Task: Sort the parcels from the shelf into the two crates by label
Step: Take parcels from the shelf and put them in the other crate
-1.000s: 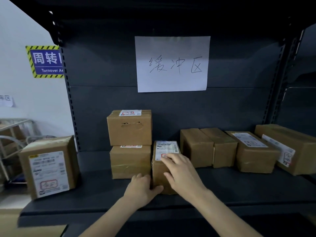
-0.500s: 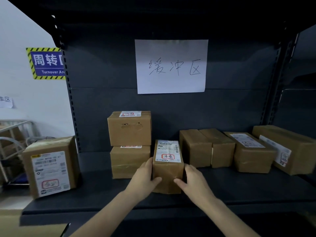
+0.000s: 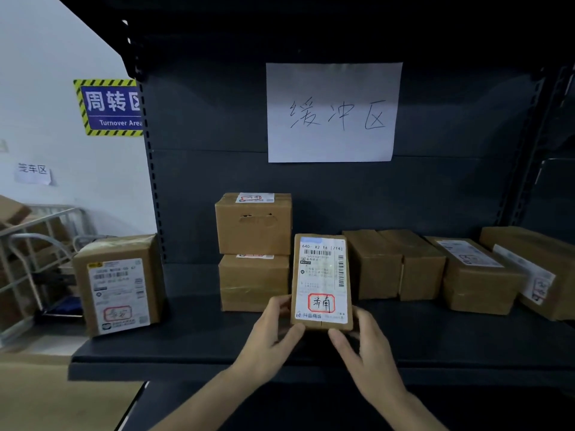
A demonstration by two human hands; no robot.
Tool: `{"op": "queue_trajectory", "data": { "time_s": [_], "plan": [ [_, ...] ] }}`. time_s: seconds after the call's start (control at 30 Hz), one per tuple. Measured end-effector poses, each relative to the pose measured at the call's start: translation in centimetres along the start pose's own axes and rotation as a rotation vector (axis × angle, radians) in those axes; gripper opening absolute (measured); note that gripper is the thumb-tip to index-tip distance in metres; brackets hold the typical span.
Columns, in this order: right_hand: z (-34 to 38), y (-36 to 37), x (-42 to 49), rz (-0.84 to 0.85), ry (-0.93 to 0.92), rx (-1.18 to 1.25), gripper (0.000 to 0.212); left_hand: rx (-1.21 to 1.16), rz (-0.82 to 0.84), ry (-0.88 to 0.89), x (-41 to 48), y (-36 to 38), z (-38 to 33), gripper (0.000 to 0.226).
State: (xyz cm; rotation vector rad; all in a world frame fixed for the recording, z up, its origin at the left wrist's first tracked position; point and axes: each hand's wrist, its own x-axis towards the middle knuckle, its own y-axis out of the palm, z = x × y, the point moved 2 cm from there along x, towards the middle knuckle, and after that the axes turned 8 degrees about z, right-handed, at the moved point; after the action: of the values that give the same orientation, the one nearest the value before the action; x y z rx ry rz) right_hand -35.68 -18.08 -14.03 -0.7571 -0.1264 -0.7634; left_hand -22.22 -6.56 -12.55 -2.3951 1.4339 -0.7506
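Both hands grasp one small brown parcel (image 3: 322, 281) by its lower end. The left hand (image 3: 267, 334) takes the left edge: its fingers (image 3: 280, 304) curl along that side, and the thumb lies at the near corner. The right hand (image 3: 368, 346) mirrors it, with its fingers (image 3: 362, 317) wrapped round the right side and the thumb under the bottom edge.

The parcel stands on end between the two sets of fingers, tipped so that its shipping label (image 3: 322, 262) faces the camera. A red-framed stamp (image 3: 321, 303) reading 济南 sits low on the label, just above the thumbs. Whether the parcel's lower edge touches the dark shelf (image 3: 202, 349) cannot be told.

Just behind the left fingers, two cardboard boxes are stacked, the upper box (image 3: 253, 228) squarely on the lower box (image 3: 253, 284). Well to the left of those fingers, at the shelf's end, a larger parcel (image 3: 119, 284) stands with its label facing forward.

Behind and to the right of the right fingers, two plain boxes (image 3: 373, 265) stand side by side, touching. Further right are a labelled parcel (image 3: 476, 278) and, at the edge of view, a long parcel (image 3: 535, 269).

High above the fingers, a white paper sheet (image 3: 333, 112) on the shelf's back panel bears the handwritten words 缓冲区. Up and to the left, a blue sign (image 3: 110, 107) with a striped border reads "Turnover Area", and the shelf upright cuts off its right edge. A small paper note (image 3: 32, 172) hangs lower on the wall, above a metal cart frame (image 3: 40, 241).
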Motion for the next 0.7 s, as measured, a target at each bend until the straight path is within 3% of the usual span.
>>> {"op": "queue_trajectory", "data": {
  "time_s": [0.5,0.7],
  "plan": [
    [-2.7,1.8,4.7,0.028,0.209,-0.157,0.016,0.209,-0.046,-0.216,4.8,1.1,3.9,0.020],
    [-3.0,1.9,6.8,0.023,0.236,-0.152,0.019,0.294,-0.122,-0.233,6.2,0.5,3.3,0.013]
  ]
}}
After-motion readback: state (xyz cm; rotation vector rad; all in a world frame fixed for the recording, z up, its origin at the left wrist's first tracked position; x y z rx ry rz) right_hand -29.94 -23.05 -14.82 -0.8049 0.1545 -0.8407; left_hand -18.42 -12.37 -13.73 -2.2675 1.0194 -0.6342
